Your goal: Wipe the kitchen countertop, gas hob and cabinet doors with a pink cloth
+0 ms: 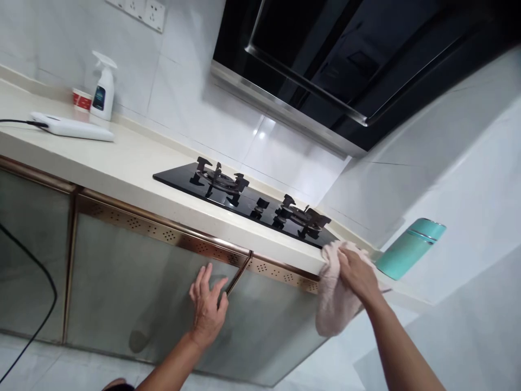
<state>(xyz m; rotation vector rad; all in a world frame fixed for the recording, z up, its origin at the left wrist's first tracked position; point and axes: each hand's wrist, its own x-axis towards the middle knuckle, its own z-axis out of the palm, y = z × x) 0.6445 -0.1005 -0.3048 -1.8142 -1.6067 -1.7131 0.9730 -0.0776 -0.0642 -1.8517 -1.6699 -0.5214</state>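
Observation:
A pale pink cloth (334,304) is gripped in my right hand (358,274), pressed on the countertop (134,174) at the right end of the stove. Part of the cloth hangs down over the counter's front edge. My left hand (209,304) is in front of the cabinet doors, below the counter, fingers spread and holding nothing; whether it touches the door I cannot tell. The black gas stove (260,209) with two burners lies just left of the cloth. To the right of my right hand stands a teal canister (411,248).
A black range hood (305,54) overhangs the stove. On the left counter are a white spray bottle (104,92), a red and white paper cup (82,100) and a white device (75,127) with a black cable. Cabinet doors (134,271) run below the counter.

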